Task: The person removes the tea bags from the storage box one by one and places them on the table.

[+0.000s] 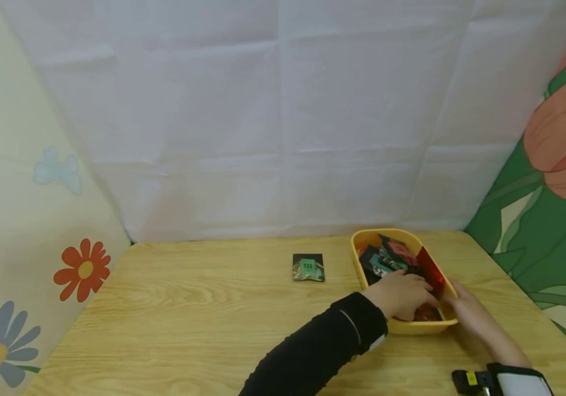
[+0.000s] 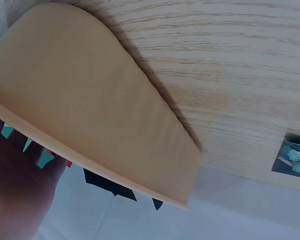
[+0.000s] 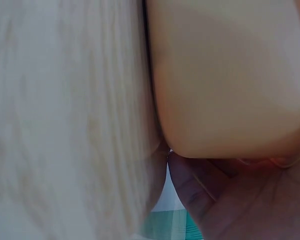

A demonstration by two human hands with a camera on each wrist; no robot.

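A yellow plastic basket (image 1: 423, 328) stands on the right part of the table and holds several small packets (image 1: 393, 256) in black, green and red. My left hand (image 1: 401, 294) reaches over its near left rim, with the fingers bent down among the packets. Its fingertips are hidden, so a grasp cannot be made out. Along the basket's right side, my right hand (image 1: 468, 308) touches the outer wall. In the right wrist view, the fingers (image 3: 190, 185) of that hand lie fairly straight by the basket's lower corner. A black packet with a green label (image 1: 308, 267) lies flat left of the basket.
The wooden table (image 1: 188, 308) extends left of the basket. White cloth (image 1: 213, 110) hangs behind it. Printed panels with flowers (image 1: 84, 269) and large leaves (image 1: 540, 242) flank the table. A dark device (image 1: 473, 379) is strapped to the right wrist.
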